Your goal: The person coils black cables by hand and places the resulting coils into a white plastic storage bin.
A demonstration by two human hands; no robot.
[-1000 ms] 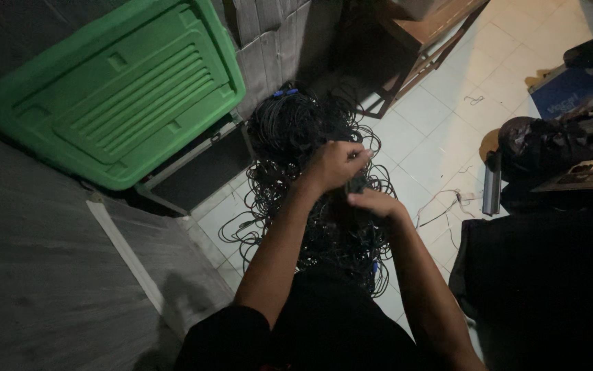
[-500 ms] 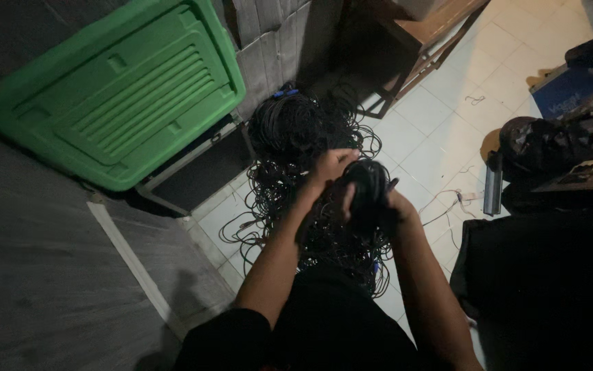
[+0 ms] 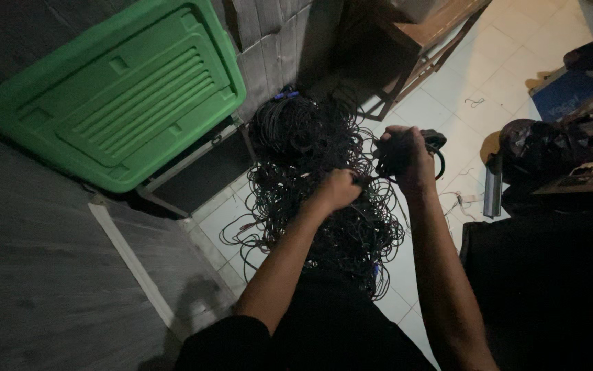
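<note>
While both hands work, tangled heap of thin black cables (image 3: pixel 317 199) lies on tiled floor beside green plastic lid (image 3: pixel 121 96).
Left hand (image 3: pixel 339 189) clenched pinching one strand taut; right hand (image 3: pixel 401 152) grasping wound black cable coil (image 3: pixel 423 148), raised clear of heap.

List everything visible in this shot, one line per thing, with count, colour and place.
tangled cable pile: one, black, on the tiled floor in the middle
coiled cable bundle: one, black, gripped in the right hand, above the pile's right edge
bin lid: one, green, ribbed, leaning upper left
wall: one, grey panels, behind the lid
wooden frame: one, brown, top centre-right
tiled floor: one, pale, right of the pile
keyboard instrument: one, dark with pale keys, right edge
dark bag: one, black, beside the keyboard
blue object: one, upper right, kind unclear
left hand: one, closed on a cable strand over the pile
right hand: one, closed round the coiled bundle
</note>
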